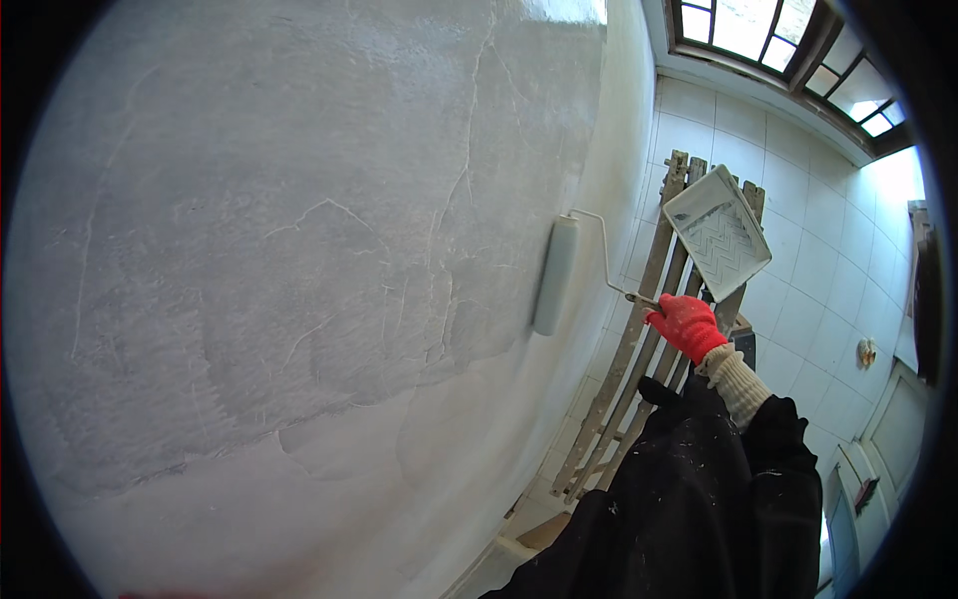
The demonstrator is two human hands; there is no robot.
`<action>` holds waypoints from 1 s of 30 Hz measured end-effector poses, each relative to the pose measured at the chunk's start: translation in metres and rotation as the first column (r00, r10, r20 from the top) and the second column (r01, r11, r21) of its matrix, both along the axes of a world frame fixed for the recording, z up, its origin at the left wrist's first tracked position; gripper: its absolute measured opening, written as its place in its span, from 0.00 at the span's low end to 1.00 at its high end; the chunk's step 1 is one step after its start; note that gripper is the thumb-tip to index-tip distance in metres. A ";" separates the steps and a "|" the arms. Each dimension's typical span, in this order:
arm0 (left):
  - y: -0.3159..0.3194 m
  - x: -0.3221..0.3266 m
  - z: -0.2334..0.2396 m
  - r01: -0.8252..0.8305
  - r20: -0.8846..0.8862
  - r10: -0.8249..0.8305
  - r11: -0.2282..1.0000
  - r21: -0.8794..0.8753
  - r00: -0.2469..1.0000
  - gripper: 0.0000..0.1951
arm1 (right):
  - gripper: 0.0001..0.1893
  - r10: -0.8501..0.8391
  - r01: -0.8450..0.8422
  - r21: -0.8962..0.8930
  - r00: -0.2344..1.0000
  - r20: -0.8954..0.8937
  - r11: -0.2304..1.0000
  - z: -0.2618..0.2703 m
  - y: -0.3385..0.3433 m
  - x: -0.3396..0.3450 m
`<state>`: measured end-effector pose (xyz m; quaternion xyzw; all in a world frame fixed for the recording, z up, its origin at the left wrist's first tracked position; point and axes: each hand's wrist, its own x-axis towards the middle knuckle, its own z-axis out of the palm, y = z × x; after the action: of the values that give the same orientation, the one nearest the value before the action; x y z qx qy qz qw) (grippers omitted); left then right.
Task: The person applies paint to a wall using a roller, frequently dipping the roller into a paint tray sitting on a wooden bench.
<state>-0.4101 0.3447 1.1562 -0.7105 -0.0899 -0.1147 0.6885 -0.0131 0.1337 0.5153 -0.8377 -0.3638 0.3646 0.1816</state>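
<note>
My right hand (685,323), in a red-coated knit glove with a cream cuff, grips the handle (644,301) of a paint roller. Its bent wire frame (605,243) leads to a long pale roller sleeve (557,277), which lies against the wall or just off it. The wall (314,247) is grey and shiny, crossed by several pale cracks, with a lighter band (352,457) along its lower part. A red sliver (161,596) at the bottom left edge may be my left glove; its fingers are out of sight.
Below me runs a slatted wooden bench (625,423), and a white paint tray (718,233) with a ribbed ramp rests on it. Pale tiles (793,322) cover the floor. Framed windows (786,56) are at the upper right. A small crumpled item (867,352) lies on the tiles.
</note>
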 end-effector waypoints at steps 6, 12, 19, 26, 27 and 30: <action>-0.015 0.034 -0.030 -0.038 0.169 0.057 0.993 -0.114 0.984 0.23 | 0.25 -0.042 0.042 -0.010 0.999 -0.017 0.999 -0.013 0.005 -0.001; -0.013 0.021 -0.024 -0.023 0.253 0.058 0.990 -0.138 0.966 0.24 | 0.24 -0.045 0.047 0.048 0.998 -0.032 0.998 -0.010 -0.003 0.007; -0.013 0.018 -0.019 -0.096 0.349 0.149 0.981 -0.166 0.925 0.26 | 0.22 0.006 0.004 0.212 0.999 -0.047 0.977 0.034 -0.017 -0.001; -0.022 0.018 -0.026 -0.042 0.345 0.091 0.989 -0.145 0.934 0.27 | 0.13 0.093 -0.034 0.468 0.990 -0.103 0.883 0.147 -0.008 -0.036; -0.021 0.016 -0.026 -0.022 0.333 0.065 0.991 -0.131 0.941 0.27 | 0.17 0.082 0.013 0.488 0.982 -0.172 0.873 0.170 -0.002 -0.042; -0.024 0.010 -0.028 0.098 0.369 -0.038 0.984 -0.146 0.929 0.28 | 0.14 0.134 0.011 0.626 0.974 -0.184 0.780 0.249 0.021 -0.055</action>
<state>-0.3998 0.3204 1.1278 -0.7331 -0.2004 -0.2606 0.5953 -0.0685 0.1546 0.7638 -0.6731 -0.4687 0.3192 0.4747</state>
